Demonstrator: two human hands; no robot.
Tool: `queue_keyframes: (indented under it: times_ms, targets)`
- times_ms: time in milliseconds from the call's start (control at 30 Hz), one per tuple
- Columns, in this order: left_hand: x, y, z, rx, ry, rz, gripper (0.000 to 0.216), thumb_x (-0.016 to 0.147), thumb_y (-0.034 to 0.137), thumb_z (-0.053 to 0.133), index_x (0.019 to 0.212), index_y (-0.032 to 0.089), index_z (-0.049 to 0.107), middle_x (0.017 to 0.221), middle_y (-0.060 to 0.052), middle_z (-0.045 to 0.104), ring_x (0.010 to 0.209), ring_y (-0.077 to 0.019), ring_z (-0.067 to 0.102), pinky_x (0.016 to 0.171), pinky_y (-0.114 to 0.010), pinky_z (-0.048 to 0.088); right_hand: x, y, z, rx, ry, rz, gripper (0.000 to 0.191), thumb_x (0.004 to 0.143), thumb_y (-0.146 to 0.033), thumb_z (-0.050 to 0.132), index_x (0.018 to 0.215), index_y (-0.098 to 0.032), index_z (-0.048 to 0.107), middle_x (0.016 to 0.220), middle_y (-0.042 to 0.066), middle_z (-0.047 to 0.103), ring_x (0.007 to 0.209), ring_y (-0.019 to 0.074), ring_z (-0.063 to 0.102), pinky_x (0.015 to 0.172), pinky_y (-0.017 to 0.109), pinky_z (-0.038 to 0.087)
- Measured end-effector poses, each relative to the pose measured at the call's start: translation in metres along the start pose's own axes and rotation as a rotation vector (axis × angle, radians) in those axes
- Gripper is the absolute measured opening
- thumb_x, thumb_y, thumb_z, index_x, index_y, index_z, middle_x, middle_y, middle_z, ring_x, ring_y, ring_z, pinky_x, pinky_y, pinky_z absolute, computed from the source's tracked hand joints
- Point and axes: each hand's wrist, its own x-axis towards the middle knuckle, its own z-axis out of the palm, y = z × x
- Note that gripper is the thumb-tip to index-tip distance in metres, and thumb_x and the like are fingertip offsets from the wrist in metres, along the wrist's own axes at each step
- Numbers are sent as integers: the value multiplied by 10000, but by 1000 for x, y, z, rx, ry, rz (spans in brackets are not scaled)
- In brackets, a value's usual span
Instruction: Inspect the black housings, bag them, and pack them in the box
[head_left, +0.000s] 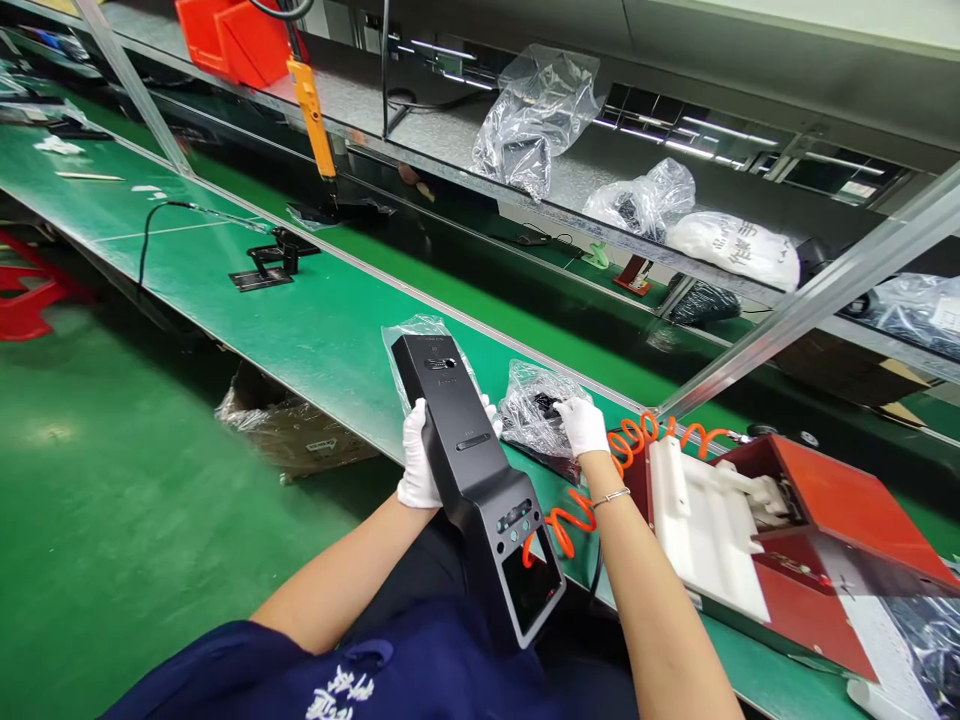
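My left hand [420, 460], in a white glove, is wrapped round a long black plastic housing [465, 430]. The housing tilts across my lap, its wider end with a square opening towards me. A clear plastic bag [405, 350] shows behind its far end. To the right, my gloved right hand [583, 425] reaches into an open clear bag [529, 405] of small black parts on the green bench. Its fingers are pinched together at the black parts; what they hold is too small to make out.
A red and white fixture [750, 530] stands at the right, with a coiled orange air hose [562, 530] beside it. An orange electric screwdriver [311, 115] hangs over the bench [330, 340]. Bagged parts [540, 120] and red bins [232, 40] line the shelf above.
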Motion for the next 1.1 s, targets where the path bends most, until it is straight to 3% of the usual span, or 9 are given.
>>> queue_keyframes:
  times_ms: [300,433,600,700,933,1100]
  targets:
    - [2,-13,-8,-35,-136,-58,695,930,655,557,1321,93,675,1215,-168,771,1045,-308,766,928,-428,615,-7,5,0,150,148,0,351,1048,-385,493,1116,-80,650,1053,65,629,1025,72,592,1056,289,529]
    - [1,-18,-10,-43,-175,-70,667,938,638,568,1302,92,686,1216,-161,773,1071,-296,759,959,-418,604,-8,6,1,222,141,-20,332,1043,-354,500,1131,-79,664,1052,74,639,1017,77,603,1076,307,524]
    - [2,-23,-13,-66,-205,-67,619,917,606,637,1317,136,686,1194,-135,779,1030,-290,765,958,-428,600,-5,5,3,313,127,-147,309,1031,-263,503,1258,-131,666,1259,76,628,1201,88,587,1201,329,461]
    - [3,-25,-15,-53,-211,-70,611,927,599,632,1320,133,682,1172,-134,780,1003,-285,766,958,-430,598,-2,5,4,356,117,-155,275,1023,-255,521,1186,-104,683,1241,78,635,1225,98,580,1232,352,433]
    - [1,-27,-11,-55,-169,-52,582,965,568,587,1324,116,665,1185,-128,775,1038,-275,755,992,-450,587,-2,5,3,557,102,1,326,977,-386,624,1084,-84,684,1131,77,658,1128,95,607,1154,332,489]
    - [4,-28,-13,-74,-174,-87,613,965,581,577,1323,91,665,1198,-150,775,1035,-279,759,991,-451,589,-22,-6,-15,827,84,20,363,922,-403,625,1093,-86,668,1118,87,670,946,78,630,1018,289,552]
